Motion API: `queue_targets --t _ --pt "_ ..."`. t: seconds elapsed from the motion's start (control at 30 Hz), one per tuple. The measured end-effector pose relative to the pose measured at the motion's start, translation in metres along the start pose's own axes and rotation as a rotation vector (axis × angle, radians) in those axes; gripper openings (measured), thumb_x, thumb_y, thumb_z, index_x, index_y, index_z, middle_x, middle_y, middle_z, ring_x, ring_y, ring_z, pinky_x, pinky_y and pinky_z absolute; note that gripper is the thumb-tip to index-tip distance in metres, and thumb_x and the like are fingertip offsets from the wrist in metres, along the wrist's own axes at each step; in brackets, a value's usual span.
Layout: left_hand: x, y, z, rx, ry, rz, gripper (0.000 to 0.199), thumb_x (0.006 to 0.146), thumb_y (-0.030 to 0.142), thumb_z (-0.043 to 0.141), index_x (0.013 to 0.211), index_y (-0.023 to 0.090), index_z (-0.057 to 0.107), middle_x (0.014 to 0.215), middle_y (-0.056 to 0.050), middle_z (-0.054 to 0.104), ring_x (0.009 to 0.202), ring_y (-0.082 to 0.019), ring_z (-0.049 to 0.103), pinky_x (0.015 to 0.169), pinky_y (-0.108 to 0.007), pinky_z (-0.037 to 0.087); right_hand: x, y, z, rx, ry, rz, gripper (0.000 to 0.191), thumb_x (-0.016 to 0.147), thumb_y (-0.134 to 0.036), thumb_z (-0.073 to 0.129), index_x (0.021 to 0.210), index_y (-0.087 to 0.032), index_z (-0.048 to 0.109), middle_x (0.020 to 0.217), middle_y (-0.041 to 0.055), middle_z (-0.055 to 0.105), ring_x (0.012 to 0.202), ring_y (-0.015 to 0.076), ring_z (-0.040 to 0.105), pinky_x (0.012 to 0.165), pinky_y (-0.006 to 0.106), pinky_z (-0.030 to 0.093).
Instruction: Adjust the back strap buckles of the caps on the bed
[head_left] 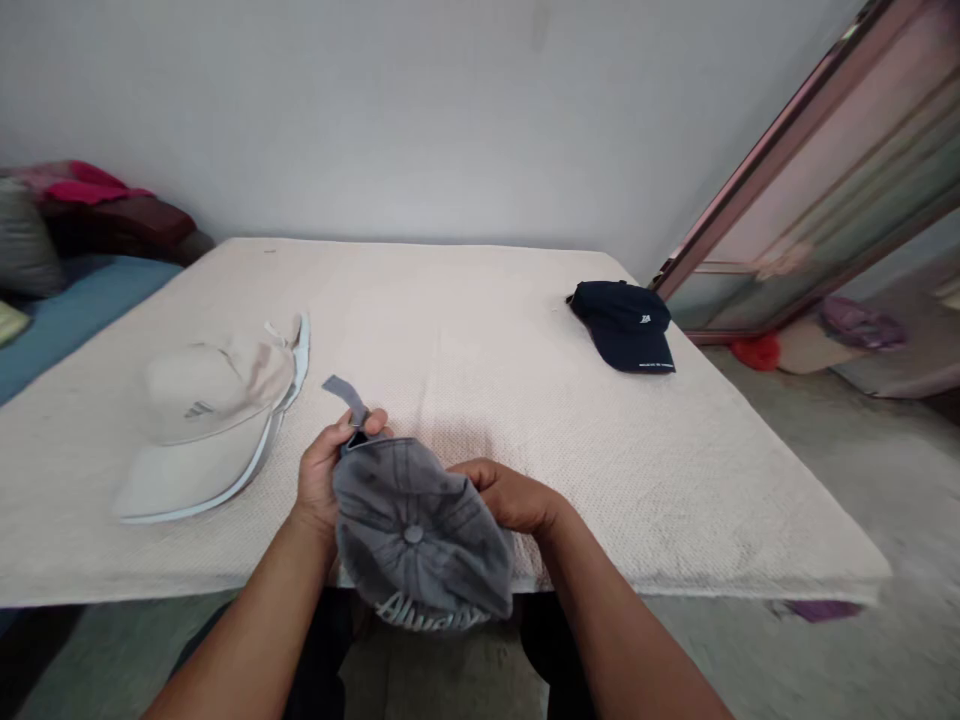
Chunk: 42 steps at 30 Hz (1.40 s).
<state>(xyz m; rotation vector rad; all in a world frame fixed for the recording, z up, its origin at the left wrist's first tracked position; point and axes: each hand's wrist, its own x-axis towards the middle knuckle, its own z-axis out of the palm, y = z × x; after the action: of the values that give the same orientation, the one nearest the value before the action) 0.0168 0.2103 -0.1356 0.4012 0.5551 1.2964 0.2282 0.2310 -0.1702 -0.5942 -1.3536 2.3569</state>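
A grey baseball cap point(431, 520) with light raised lettering is held over the table's front edge, its top button facing me. My left hand point(326, 470) grips the cap at its back strap, and the loose strap end sticks up past the fingers. On the cap's right side, my right hand point(510, 495) is closed on the edge, its fingertips hidden inside or behind the fabric. To the left lie pale cream caps point(202, 400), one with a three-stripe mark and a light blue brim edge beside it. A navy cap point(622, 325) rests at the far right.
A cream textured cloth covers the table point(480, 330), which stands against a grey wall point(420, 120). At the left are a blue surface point(112, 295), a grey cushion point(26, 240) and pink cloth point(90, 182). A pink-framed glass panel point(810, 170) stands at the right.
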Motion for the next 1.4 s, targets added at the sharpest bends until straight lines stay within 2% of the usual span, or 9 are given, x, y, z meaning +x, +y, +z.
queue_targets --t 0.1,0.23,0.4,0.5,0.57,0.67,0.83,1.03,1.4 --pt "-0.001 0.004 0.001 -0.046 -0.082 0.052 0.011 0.068 0.020 0.062 0.070 0.018 0.052 0.070 0.003 0.051 0.058 -0.011 0.054 0.055 -0.024 0.049 -0.003 0.005 0.010 0.213 0.127 -0.179 0.014 0.070 -0.023 0.074 0.078 -0.017 0.064 0.069 -0.0027 0.060 0.061 0.0085 0.054 0.060 0.021 0.044" --pt "0.000 -0.002 0.000 0.091 -0.199 -0.056 0.013 0.069 0.022 0.066 0.069 0.016 0.055 0.072 0.001 0.055 0.059 -0.012 0.056 0.055 -0.025 0.047 -0.012 0.001 0.009 0.357 0.262 -0.362 0.012 0.069 -0.017 0.071 0.078 -0.021 0.063 0.074 -0.0027 0.061 0.066 0.0097 0.056 0.063 0.022 0.044" --pt "0.006 -0.012 -0.002 0.268 -0.179 -0.178 0.014 0.072 0.027 0.067 0.075 0.014 0.061 0.070 -0.002 0.060 0.057 -0.013 0.056 0.052 -0.023 0.044 -0.018 -0.005 -0.007 0.010 0.140 -0.161 0.008 0.065 -0.009 0.059 0.063 -0.015 0.061 0.066 -0.0009 0.056 0.065 0.0118 0.051 0.065 0.026 0.041" --pt "0.014 -0.020 -0.004 0.358 -0.074 -0.152 0.011 0.071 0.022 0.068 0.072 0.014 0.060 0.073 -0.002 0.063 0.057 -0.010 0.054 0.053 -0.020 0.042 -0.013 0.001 -0.019 -0.350 0.377 -0.021 0.015 0.061 -0.003 0.051 0.059 -0.015 0.058 0.060 -0.0022 0.052 0.061 0.0112 0.047 0.058 0.024 0.036" --pt "0.019 -0.026 -0.005 0.404 -0.029 -0.127 0.010 0.071 0.020 0.068 0.070 0.014 0.060 0.075 -0.001 0.065 0.057 -0.008 0.054 0.054 -0.019 0.042 -0.007 0.006 -0.026 -0.518 0.595 -0.039 0.017 0.059 -0.001 0.049 0.059 -0.016 0.058 0.061 -0.0018 0.054 0.063 0.0121 0.048 0.058 0.024 0.035" --pt "0.023 -0.036 -0.004 0.469 0.001 -0.146 0.008 0.070 0.020 0.069 0.071 0.016 0.062 0.074 -0.001 0.068 0.061 -0.010 0.057 0.058 -0.020 0.043 0.000 0.005 -0.029 -0.448 0.775 -0.158 0.019 0.064 -0.005 0.051 0.073 -0.017 0.064 0.072 0.0008 0.061 0.068 0.0131 0.053 0.063 0.026 0.039" --pt "0.018 -0.052 0.003 0.541 -0.023 -0.259 0.009 0.069 0.019 0.071 0.073 0.016 0.063 0.071 -0.001 0.069 0.061 -0.011 0.058 0.059 -0.022 0.043 -0.001 -0.011 -0.017 -0.055 0.601 -0.316 0.020 0.077 -0.029 0.061 0.095 -0.019 0.065 0.072 -0.0012 0.059 0.051 0.0077 0.043 0.050 0.023 0.033" --pt "0.020 -0.058 0.001 0.502 -0.041 -0.220 0.008 0.072 0.020 0.071 0.074 0.017 0.064 0.071 0.000 0.067 0.062 -0.011 0.057 0.059 -0.021 0.042 -0.009 -0.013 -0.013 0.042 0.390 -0.266 0.014 0.074 -0.029 0.071 0.079 -0.017 0.063 0.066 -0.0018 0.058 0.056 0.0075 0.046 0.055 0.022 0.034" --pt "0.019 -0.058 0.003 0.469 -0.013 -0.237 0.009 0.072 0.019 0.071 0.072 0.016 0.063 0.073 -0.002 0.069 0.065 -0.013 0.060 0.061 -0.023 0.044 -0.008 -0.011 -0.011 0.147 0.403 -0.244 0.015 0.073 -0.028 0.073 0.078 -0.017 0.065 0.070 -0.0011 0.060 0.060 0.0073 0.052 0.058 0.021 0.040"
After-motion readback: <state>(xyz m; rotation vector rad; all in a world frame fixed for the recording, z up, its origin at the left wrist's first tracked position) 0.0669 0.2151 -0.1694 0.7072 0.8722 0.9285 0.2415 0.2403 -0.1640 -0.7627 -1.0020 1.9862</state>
